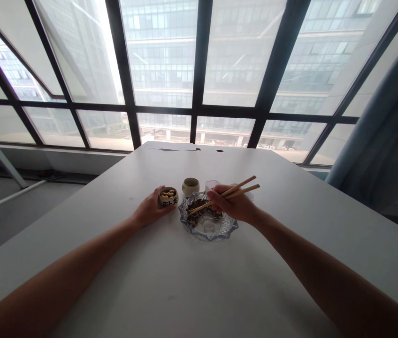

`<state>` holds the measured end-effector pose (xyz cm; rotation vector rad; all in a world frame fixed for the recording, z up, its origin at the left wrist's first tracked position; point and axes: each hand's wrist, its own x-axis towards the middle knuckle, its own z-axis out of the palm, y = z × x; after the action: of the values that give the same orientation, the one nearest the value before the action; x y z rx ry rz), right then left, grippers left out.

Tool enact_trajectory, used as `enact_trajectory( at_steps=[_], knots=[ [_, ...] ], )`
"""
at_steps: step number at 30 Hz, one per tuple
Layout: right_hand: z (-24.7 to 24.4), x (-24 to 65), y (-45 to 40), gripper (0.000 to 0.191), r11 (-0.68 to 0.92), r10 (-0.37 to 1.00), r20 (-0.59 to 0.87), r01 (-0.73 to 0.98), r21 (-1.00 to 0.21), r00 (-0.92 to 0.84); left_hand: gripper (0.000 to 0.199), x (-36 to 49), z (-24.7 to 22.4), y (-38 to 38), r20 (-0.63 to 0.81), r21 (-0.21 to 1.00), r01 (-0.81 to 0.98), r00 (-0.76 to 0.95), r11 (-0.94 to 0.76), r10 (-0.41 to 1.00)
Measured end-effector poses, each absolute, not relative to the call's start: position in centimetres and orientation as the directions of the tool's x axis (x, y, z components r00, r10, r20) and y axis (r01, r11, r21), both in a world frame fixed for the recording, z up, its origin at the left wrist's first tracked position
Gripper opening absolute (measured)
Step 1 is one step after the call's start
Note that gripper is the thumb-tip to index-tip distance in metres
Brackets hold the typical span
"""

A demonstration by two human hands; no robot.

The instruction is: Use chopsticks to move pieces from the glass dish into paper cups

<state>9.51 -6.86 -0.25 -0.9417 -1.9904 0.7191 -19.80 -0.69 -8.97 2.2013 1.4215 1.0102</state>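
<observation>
My left hand (152, 207) is wrapped round a small cup (169, 201) with dark characters on its side. Peanuts (168, 193) fill the cup near its rim. In my right hand (232, 204) is a pair of wooden chopsticks (238, 189), gripped near the middle. Their tips reach down into a clear glass dish (209, 233) with a jagged rim. Dark, slender pieces, perhaps sunflower seeds (195, 217), lie in the dish, mostly toward its left and back. Whether the tips pinch one of them is too small to tell.
Behind the dish stands a second small cup (191, 186). A clear plastic container (212, 184) is partly hidden behind my right hand. White sheets (172, 146) lie at the far end of the white table (171, 286). A blue curtain (378, 126) hangs at right.
</observation>
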Motion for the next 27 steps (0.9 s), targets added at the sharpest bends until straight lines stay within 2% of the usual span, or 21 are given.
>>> enact_trajectory(
  at_steps=[5,9,14,17,20,23,27],
  knots=[
    [-0.4,9.4,-7.0,0.045,0.572,0.807,0.423,0.365,-0.734,-0.413,0.089,-19.7,-8.9,-0.8,0.385,0.613,0.65,0.252,-0.45,0.888],
    [-0.5,9.3,-6.9,0.047,0.53,0.834,0.405,0.344,-0.775,-0.374,0.092,-20.0,-9.0,-0.6,0.382,0.633,0.624,0.262,-0.458,0.886],
    [0.2,9.9,-5.7,0.056,0.401,0.916,0.385,0.22,-0.889,-0.115,0.09,-20.0,-7.6,0.4,0.312,0.754,0.535,0.218,-0.381,0.925],
    [0.4,10.8,-4.6,0.058,0.356,0.932,0.361,0.133,-0.925,0.016,0.09,-18.6,-5.8,1.6,0.35,0.671,0.61,0.239,-0.42,0.906],
    [0.3,11.5,-3.9,0.057,0.347,0.93,0.354,0.083,-0.934,0.102,0.087,-16.2,-4.0,3.4,0.354,0.551,0.673,0.346,-0.493,0.869],
    [0.3,11.9,-3.7,0.057,0.349,0.922,0.355,0.062,-0.935,0.156,0.089,-13.8,-2.7,5.6,0.247,0.488,0.703,0.458,-0.518,0.854],
    [0.4,12.0,-3.7,0.056,0.377,0.907,0.385,0.082,-0.923,0.171,0.092,-12.0,-2.3,8.0,0.107,0.491,0.702,0.539,-0.515,0.836]
  ],
)
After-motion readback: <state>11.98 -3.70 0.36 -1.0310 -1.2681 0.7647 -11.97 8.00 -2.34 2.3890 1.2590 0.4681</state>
